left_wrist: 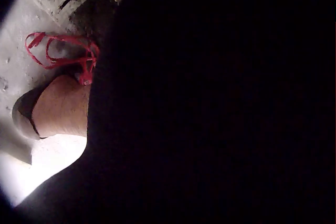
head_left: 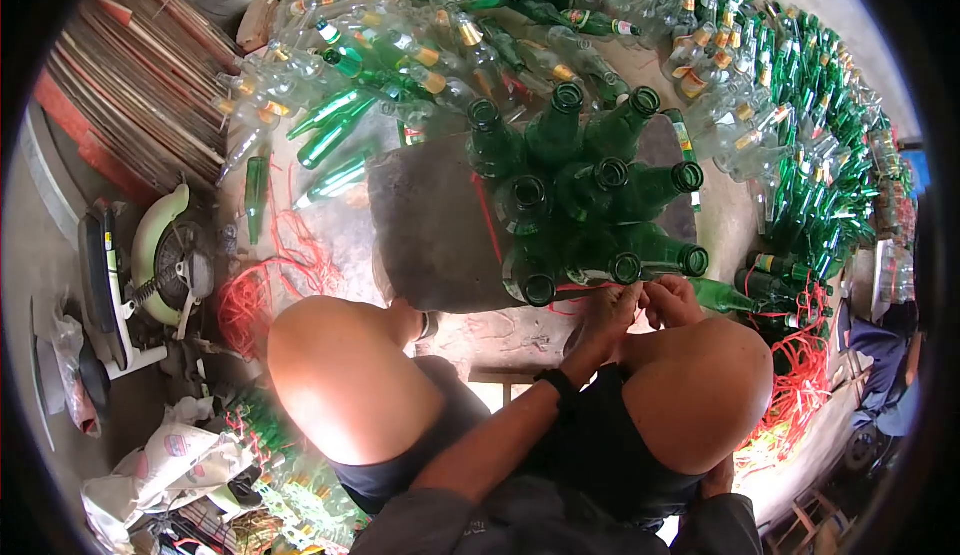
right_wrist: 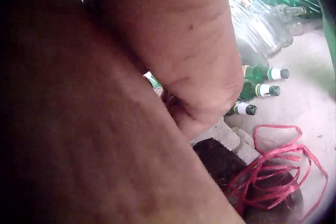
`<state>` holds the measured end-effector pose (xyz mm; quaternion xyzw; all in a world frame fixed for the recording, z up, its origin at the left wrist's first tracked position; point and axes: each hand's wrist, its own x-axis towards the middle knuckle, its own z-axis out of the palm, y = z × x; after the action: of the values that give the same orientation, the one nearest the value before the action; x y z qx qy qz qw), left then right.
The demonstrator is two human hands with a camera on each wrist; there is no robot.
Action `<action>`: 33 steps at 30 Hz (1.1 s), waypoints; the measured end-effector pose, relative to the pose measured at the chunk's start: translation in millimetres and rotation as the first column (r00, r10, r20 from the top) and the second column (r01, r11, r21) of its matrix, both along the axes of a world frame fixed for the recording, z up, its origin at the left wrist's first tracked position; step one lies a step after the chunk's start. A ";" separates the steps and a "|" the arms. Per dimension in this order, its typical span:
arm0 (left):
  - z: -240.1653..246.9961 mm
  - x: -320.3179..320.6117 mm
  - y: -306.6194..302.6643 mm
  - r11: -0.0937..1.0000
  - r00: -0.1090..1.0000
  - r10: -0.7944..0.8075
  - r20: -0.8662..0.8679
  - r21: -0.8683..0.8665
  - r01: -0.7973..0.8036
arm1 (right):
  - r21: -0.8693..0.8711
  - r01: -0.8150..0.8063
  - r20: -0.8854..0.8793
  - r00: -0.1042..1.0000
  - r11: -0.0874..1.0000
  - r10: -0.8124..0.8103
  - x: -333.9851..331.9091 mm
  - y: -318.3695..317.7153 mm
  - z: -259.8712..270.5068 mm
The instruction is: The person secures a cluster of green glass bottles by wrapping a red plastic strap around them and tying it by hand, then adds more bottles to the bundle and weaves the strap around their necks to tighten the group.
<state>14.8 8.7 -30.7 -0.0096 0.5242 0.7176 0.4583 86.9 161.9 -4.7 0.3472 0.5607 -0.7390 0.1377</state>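
Several green glass bottles [head_left: 590,190] stand upright in a tight cluster on a dark slab [head_left: 425,235]. Red plastic twine [head_left: 487,217] runs along the cluster's left side and shows again at its near edge. By the near right bottles, my left hand [head_left: 608,315], with a dark band at its wrist, pinches the twine there. My right hand [head_left: 672,302] is close beside it, fingers curled in on the twine; its fingertips are partly hidden. Dark cloth covers most of the left wrist view. Skin fills much of the right wrist view.
Clear and green bottles [head_left: 440,65] lie heaped behind the slab, with more [head_left: 810,165] along the right. Tangled red twine lies on the floor at left [head_left: 250,305] and right [head_left: 795,385]. A pale green wheeled machine [head_left: 165,265] stands left, near stacked poles [head_left: 140,75].
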 end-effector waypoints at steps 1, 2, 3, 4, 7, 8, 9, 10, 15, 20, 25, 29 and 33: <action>0.5 -0.1 -1.5 1.000 1.000 -0.006 -0.012 -0.004 0.006 | 0.079 0.012 0.017 1.000 0.997 -0.013 1.1 -1.2 0.0; 0.9 1.1 -3.2 1.000 1.000 -0.014 -0.021 -0.008 0.014 | 0.077 0.016 0.025 1.000 0.997 -0.018 1.9 -3.3 -1.1; -0.9 1.9 -3.1 1.000 1.000 -0.022 -0.009 -0.008 0.022 | 0.207 0.051 0.007 0.999 0.977 -0.054 -0.7 -7.4 1.4; -4.5 1.3 -1.3 0.999 0.999 -0.030 0.044 -0.041 0.032 | 0.332 0.087 -0.011 0.996 0.939 -0.089 -0.4 -8.2 2.7; -0.3 2.5 1.4 0.999 0.984 -0.018 0.177 -0.045 0.027 | 0.459 0.163 -0.035 0.986 0.874 -0.165 -7.9 -9.9 9.6; 3.0 2.9 0.0 1.000 0.974 0.022 0.227 -0.019 -0.018 | 0.462 0.167 -0.030 0.984 0.871 -0.174 -7.1 -9.7 5.7; 3.5 5.7 -2.0 1.000 0.968 0.006 0.250 -0.023 0.000 | 0.445 0.178 -0.055 0.984 0.877 -0.172 -4.3 -10.6 5.5; 2.2 3.6 -1.0 0.997 0.967 0.049 0.250 0.038 -0.061 | 0.431 0.191 -0.096 0.982 0.882 -0.166 -5.8 -9.5 5.4; 18.4 -0.7 2.3 0.974 0.926 0.187 0.329 0.063 -0.219 | 0.269 0.312 -0.170 0.947 0.911 -0.274 -8.8 -15.2 7.5; 10.2 2.0 1.5 0.949 0.888 0.237 0.394 0.102 -0.299 | 0.242 0.286 -0.214 0.948 0.927 -0.236 -0.6 -15.7 -0.7; 5.3 6.3 -0.6 0.950 0.881 0.199 0.430 0.138 -0.281 | 0.165 0.292 -0.224 0.941 0.942 -0.252 5.0 -17.2 -1.4; 15.5 5.9 -0.6 0.949 0.892 0.212 0.400 0.133 -0.285 | 0.140 0.300 -0.234 0.936 0.944 -0.263 4.9 -16.8 -1.5; 14.5 7.0 -4.5 0.940 0.881 0.249 0.401 0.117 -0.319 | 0.120 0.278 -0.230 0.942 0.953 -0.246 4.5 -14.0 -4.8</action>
<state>21.8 4.2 -16.2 -0.1843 0.3511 0.8060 0.4395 91.5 147.9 -9.5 0.3474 0.5751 -0.7390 -0.0491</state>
